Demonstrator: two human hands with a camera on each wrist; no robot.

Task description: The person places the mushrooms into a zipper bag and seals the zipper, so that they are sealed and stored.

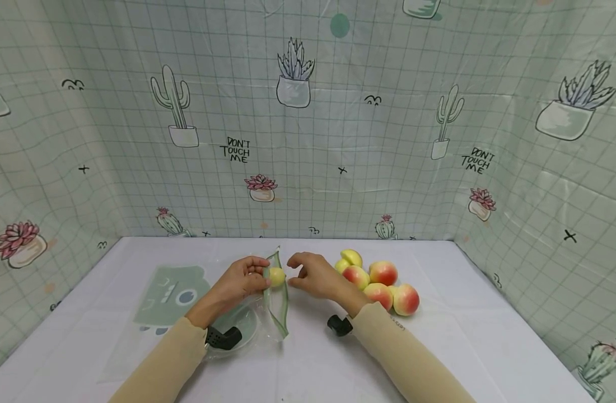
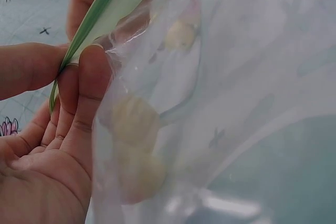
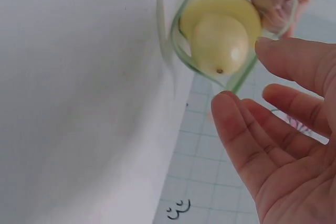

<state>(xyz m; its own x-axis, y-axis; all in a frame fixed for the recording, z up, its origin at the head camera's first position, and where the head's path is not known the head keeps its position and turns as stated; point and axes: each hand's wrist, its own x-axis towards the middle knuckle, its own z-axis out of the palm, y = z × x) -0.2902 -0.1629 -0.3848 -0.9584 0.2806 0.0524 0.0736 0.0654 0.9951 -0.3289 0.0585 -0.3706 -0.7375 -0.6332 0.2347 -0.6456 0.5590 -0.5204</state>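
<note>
My left hand (image 1: 245,278) pinches the green-edged mouth of a clear zip bag (image 2: 273,61) between thumb and fingertips. The bag mouth gapes toward the right. Inside the opening sits a yellow fruit (image 3: 219,45), its rounded end with a small brown dot facing my right hand (image 1: 315,275). Through the plastic it shows in the left wrist view as a blurred, two-lobed yellow shape. My right hand holds nothing; its thumb and fingers are spread and loosely bent, the fingertips (image 3: 224,100) close to the bag's green rim.
To the right of my right hand lie several red-and-yellow peaches (image 1: 383,273) beside yellow fruit (image 1: 352,257). A flat clear bag with a green printed face (image 1: 172,288) lies on the white table (image 1: 469,336) at the left. A patterned cloth (image 1: 308,140) hangs behind the table.
</note>
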